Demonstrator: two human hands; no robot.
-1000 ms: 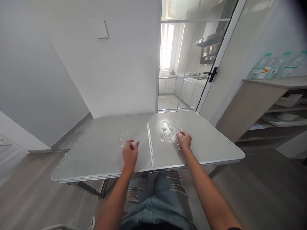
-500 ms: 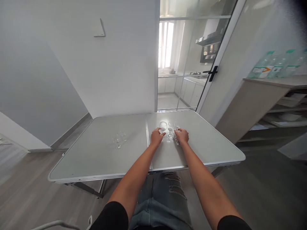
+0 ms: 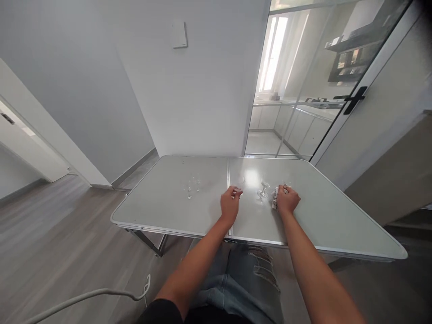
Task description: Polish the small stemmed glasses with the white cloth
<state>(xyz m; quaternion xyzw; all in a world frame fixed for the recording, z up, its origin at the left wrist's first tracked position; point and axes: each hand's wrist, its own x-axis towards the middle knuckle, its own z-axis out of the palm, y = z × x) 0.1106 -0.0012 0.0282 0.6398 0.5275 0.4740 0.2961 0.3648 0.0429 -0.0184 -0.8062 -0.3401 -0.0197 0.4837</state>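
My left hand (image 3: 230, 204) is closed with its fingertips pinched around a clear stemmed glass (image 3: 240, 183), just right of the table's centre seam. My right hand (image 3: 287, 199) is closed on a small crumpled patterned cloth (image 3: 274, 199), low over the table. A bit of clear glass shows behind those fingers, but whether they touch it I cannot tell. Between my hands a clear stemmed glass (image 3: 262, 192) stands on the table. On the left half are several small clear glasses (image 3: 189, 189), faint against the pale top.
The pale folding table (image 3: 162, 211) has a metal rim and a seam down its middle. Behind it are a white wall and a glazed door (image 3: 286, 90) with a black handle (image 3: 355, 100). A grey hose (image 3: 101, 292) lies at lower left.
The view has turned left. My left hand has moved left across the table, taking one stemmed glass away from the others. My right hand stays near the remaining glasses with the cloth.
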